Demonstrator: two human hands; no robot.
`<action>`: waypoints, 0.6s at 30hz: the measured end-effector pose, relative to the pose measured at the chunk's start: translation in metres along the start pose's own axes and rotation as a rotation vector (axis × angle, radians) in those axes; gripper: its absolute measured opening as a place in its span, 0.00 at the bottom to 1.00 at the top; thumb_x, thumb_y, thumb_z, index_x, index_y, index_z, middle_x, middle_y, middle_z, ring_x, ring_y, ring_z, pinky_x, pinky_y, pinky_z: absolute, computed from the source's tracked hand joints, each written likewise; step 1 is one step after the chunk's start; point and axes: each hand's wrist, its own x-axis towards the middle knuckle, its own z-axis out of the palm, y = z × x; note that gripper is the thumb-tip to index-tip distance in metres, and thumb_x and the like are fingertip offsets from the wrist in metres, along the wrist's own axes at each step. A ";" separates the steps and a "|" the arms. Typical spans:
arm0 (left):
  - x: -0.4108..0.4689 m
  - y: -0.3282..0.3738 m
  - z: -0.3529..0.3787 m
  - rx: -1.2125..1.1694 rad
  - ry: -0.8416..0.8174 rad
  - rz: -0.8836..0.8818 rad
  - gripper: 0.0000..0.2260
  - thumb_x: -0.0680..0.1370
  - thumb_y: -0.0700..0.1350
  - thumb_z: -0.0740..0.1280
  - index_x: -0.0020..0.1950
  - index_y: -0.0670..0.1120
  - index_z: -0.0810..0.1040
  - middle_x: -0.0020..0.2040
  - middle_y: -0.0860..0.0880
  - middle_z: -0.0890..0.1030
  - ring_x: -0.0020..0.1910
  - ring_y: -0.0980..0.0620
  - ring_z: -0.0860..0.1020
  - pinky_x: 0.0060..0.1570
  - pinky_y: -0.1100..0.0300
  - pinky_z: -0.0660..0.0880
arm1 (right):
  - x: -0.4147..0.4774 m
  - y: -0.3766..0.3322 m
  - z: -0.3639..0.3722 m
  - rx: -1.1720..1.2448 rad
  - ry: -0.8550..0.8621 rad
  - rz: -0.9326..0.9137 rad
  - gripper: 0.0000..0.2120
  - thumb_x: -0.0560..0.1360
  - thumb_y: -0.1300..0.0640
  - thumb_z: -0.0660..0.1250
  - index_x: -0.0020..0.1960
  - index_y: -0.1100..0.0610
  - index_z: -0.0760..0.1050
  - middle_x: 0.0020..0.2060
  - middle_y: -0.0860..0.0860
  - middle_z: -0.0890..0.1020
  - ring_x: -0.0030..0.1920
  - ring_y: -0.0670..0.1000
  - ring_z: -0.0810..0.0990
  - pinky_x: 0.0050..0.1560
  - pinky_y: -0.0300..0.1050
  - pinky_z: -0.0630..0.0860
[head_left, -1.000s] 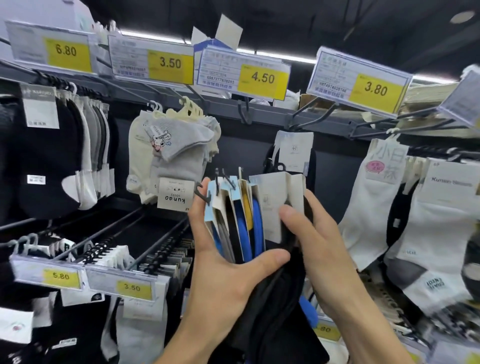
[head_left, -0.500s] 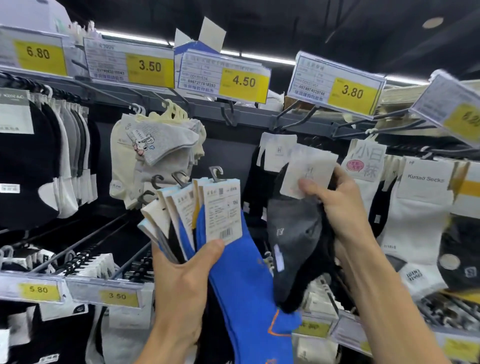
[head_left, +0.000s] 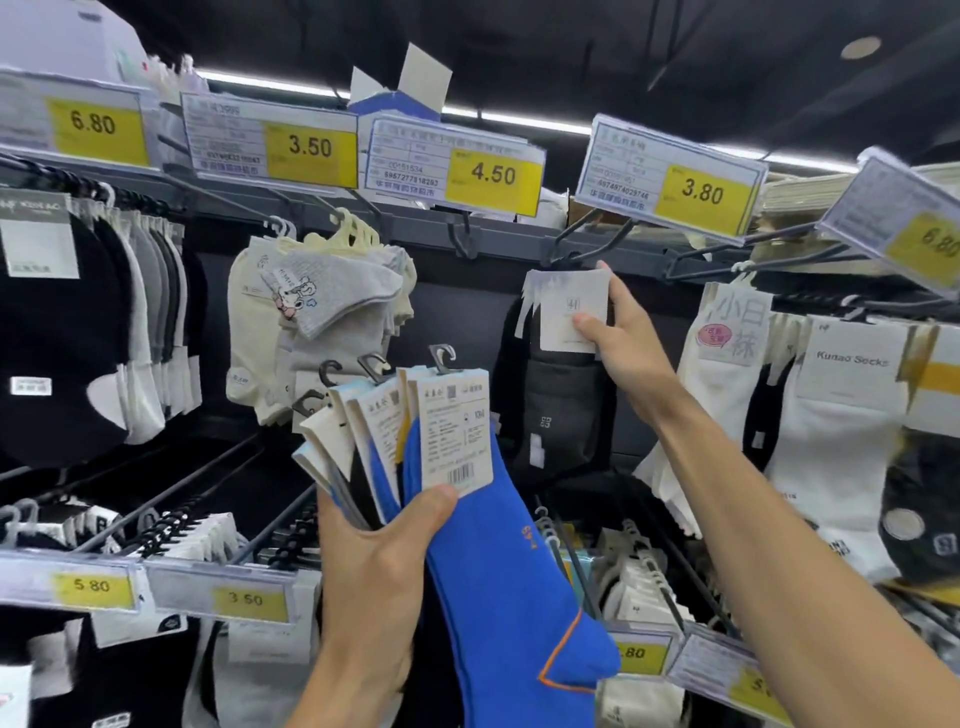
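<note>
My left hand (head_left: 376, 561) grips a fanned bunch of carded sock pairs (head_left: 415, 447) with black plastic hooks; a blue sock (head_left: 498, 561) with orange trim hangs in front. My right hand (head_left: 626, 338) is raised to the upper rail and pinches the white card of a dark grey sock pair (head_left: 563, 415), held up at the display hook (head_left: 582, 239) under the 3.80 price tag (head_left: 675, 182). More dark pairs hang behind it.
Display hooks carry cream and grey ankle socks (head_left: 322, 322) at centre left, black and white socks (head_left: 93, 332) at far left, and white Kuntao socks (head_left: 831, 415) at right. A lower rail holds price tags (head_left: 91, 584) and more sock packs (head_left: 639, 577).
My right hand pulled the dark grey pair out of the bunch and lifted it up to the hook under the 3.80 tag. My left hand lowered slightly with the remaining pairs fanned out.
</note>
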 end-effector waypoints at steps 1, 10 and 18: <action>0.000 0.000 0.000 0.010 -0.011 0.005 0.21 0.66 0.39 0.72 0.49 0.64 0.81 0.51 0.55 0.86 0.48 0.54 0.85 0.39 0.65 0.81 | 0.003 0.002 0.000 -0.048 -0.013 0.003 0.33 0.81 0.66 0.62 0.80 0.54 0.52 0.72 0.49 0.71 0.68 0.45 0.73 0.70 0.42 0.69; -0.001 0.000 0.002 0.001 -0.039 -0.003 0.21 0.68 0.38 0.71 0.55 0.60 0.79 0.54 0.52 0.86 0.52 0.51 0.85 0.42 0.62 0.81 | -0.020 -0.015 0.006 -0.553 0.084 0.042 0.34 0.80 0.56 0.64 0.80 0.58 0.50 0.74 0.55 0.65 0.73 0.55 0.66 0.74 0.49 0.62; 0.003 0.001 0.008 0.070 -0.237 0.037 0.29 0.69 0.39 0.74 0.69 0.45 0.73 0.59 0.48 0.84 0.58 0.48 0.83 0.54 0.58 0.80 | -0.172 -0.059 0.062 -0.170 -0.221 -0.113 0.33 0.67 0.27 0.63 0.70 0.32 0.63 0.61 0.29 0.71 0.60 0.32 0.72 0.54 0.35 0.73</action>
